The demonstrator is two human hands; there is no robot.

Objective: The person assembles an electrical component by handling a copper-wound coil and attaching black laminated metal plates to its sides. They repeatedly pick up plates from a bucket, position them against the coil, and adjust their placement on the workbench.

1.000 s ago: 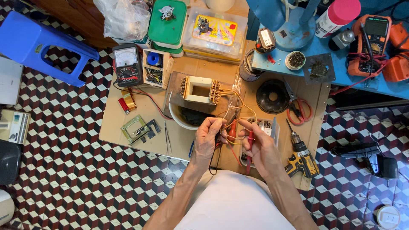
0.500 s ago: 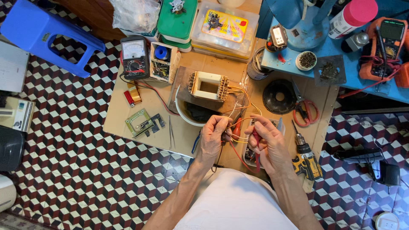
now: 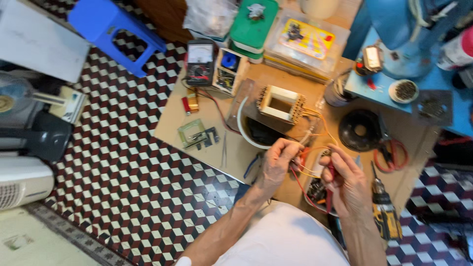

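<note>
From the head camera, looking straight down, the person's left hand (image 3: 277, 165) and right hand (image 3: 345, 182) are held close together over the near edge of a low wooden board (image 3: 207, 111) that lies on a checkered tile floor (image 3: 138, 197). The left hand's fingers are pinched shut on a bundle of thin orange and red wires (image 3: 308, 165), and the right hand is closed around a red-handled tool (image 3: 331, 172) whose tip meets the same wires; whether it is a probe or pliers cannot be told. The wires run up from the hands to a square transformer core (image 3: 281, 103) with a hollow middle, which sits on the board just beyond the hands, partly over a white bowl (image 3: 244, 133). To the left of the core lie a small green circuit piece (image 3: 189, 132) and a red and brass part (image 3: 189, 103). An analogue meter (image 3: 199, 63) stands at the board's far edge beside a small open box (image 3: 229, 69). To the right of the core sit a black round spool (image 3: 360, 130) and a coil of red wire (image 3: 391, 155). A yellow cordless drill (image 3: 384, 216) lies just beside the right forearm. Beyond the board stand a green lidded box (image 3: 253, 24) and a clear plastic case (image 3: 308, 37). A blue stool (image 3: 116, 32) stands on the tiles to the far left.
</note>
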